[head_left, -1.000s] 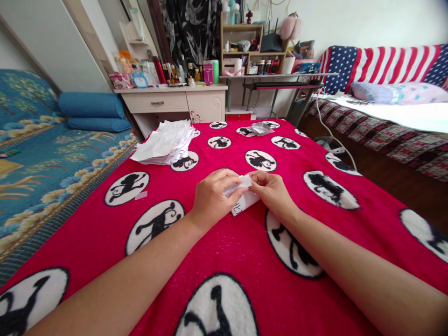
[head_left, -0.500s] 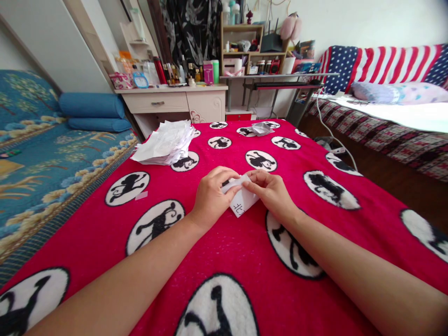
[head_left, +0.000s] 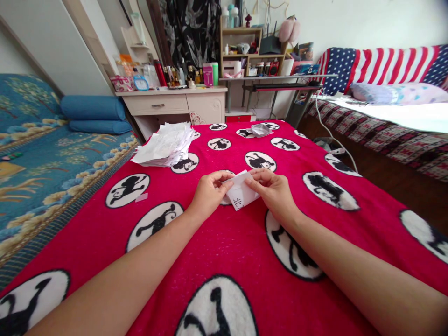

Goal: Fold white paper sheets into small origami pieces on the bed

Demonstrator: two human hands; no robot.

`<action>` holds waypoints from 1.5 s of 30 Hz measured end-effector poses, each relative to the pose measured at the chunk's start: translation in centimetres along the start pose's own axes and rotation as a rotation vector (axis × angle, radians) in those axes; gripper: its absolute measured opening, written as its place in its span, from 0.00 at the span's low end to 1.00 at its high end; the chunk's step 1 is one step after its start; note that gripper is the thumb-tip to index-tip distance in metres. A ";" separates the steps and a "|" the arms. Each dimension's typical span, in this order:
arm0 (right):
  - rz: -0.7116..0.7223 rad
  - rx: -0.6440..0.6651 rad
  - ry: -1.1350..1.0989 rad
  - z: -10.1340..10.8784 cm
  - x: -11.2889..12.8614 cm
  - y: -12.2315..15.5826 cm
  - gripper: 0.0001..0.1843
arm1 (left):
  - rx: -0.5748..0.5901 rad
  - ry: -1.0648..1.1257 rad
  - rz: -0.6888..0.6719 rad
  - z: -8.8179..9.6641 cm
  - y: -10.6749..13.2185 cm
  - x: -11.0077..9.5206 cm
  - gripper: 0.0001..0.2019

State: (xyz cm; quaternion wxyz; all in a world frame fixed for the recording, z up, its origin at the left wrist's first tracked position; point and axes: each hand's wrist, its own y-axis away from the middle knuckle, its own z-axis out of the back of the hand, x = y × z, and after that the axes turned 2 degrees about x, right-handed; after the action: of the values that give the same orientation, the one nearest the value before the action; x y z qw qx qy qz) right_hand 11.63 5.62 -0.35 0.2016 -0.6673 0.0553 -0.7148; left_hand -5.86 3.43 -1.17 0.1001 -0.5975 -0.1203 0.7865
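Note:
Between my hands is a small folded piece of white paper (head_left: 242, 190), with black handwritten characters on its lower left corner. My left hand (head_left: 212, 190) pinches its left edge between thumb and fingers. On the other side, my right hand (head_left: 271, 189) grips the upper right part, its thumb lying on top of the paper. The paper is held tilted just above the red blanket (head_left: 217, 247), which has white ovals with black monkey figures. The fingertips behind the paper are partly hidden.
A pile of white paper sheets (head_left: 164, 144) lies at the far left of the blanket. Folded grey-white paper (head_left: 261, 130) rests at the far edge. A small pale scrap (head_left: 142, 197) lies on the left. Beyond stand a cream dresser (head_left: 171, 105) and a patterned bed (head_left: 385, 126).
My left hand has shifted slightly left, and its fingers have moved from the paper's top to its left edge. More of the paper's face now shows. The right hand keeps its hold.

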 end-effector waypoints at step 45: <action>0.140 -0.043 0.298 -0.1 0.9 0.3 0.15 | -0.059 0.325 0.139 -0.6 0.4 -1.4 0.16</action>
State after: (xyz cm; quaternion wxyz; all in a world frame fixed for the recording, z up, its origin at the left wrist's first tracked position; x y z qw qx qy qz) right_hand 11.56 5.00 0.41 0.2261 -0.5524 0.1463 -0.7888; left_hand -4.91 2.71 -0.15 0.0463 -0.7264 -0.0841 0.6806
